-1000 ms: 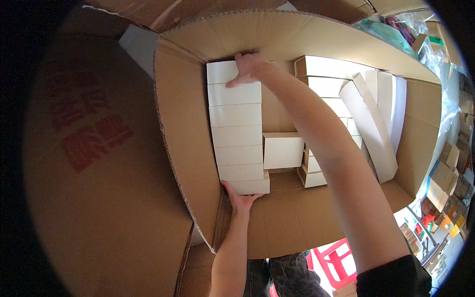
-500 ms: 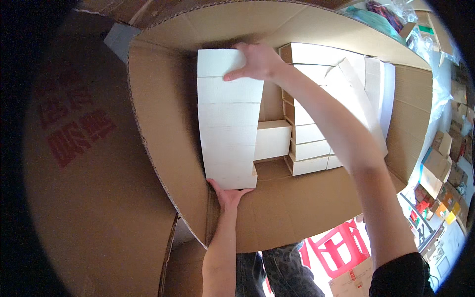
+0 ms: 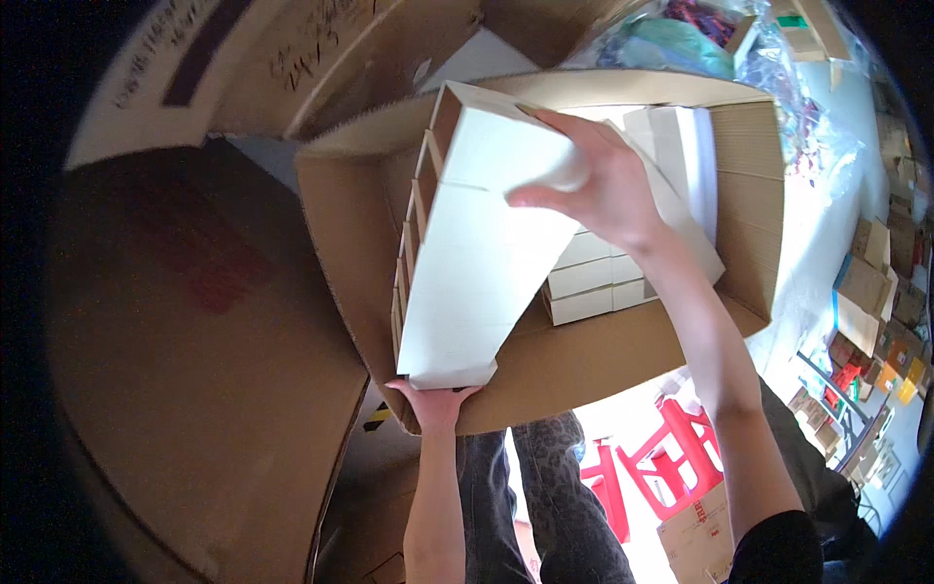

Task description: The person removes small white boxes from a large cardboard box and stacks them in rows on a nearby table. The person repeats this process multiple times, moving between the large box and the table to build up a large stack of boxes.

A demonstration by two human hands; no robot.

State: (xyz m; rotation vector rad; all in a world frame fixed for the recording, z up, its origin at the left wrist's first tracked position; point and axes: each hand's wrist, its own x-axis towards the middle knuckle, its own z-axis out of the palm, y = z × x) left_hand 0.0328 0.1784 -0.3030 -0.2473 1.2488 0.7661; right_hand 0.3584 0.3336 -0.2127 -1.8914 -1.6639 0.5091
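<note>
Since a moment ago the row of white boxes (image 3: 477, 263) has come up out of the cardboard carton (image 3: 603, 355) and tipped toward the camera, so now it's lifted clear of the floor of the carton rather than lying flat along the left wall. Right hand (image 3: 593, 180) is clamped over the far, top end of the row, fingers spread across the uppermost box. Left hand (image 3: 435, 401) is pressed palm-up against the near, bottom end, so the whole row is squeezed between the two hands. It sits tilted, over the left half of the carton, close to the left wall. More white boxes (image 3: 593, 287) are stacked at the back right of the carton, partly behind the right forearm. Down below the carton's edge there's a red plastic stool (image 3: 671, 467) on the floor, and off to the left a big brown cardboard flap (image 3: 195, 370).
</note>
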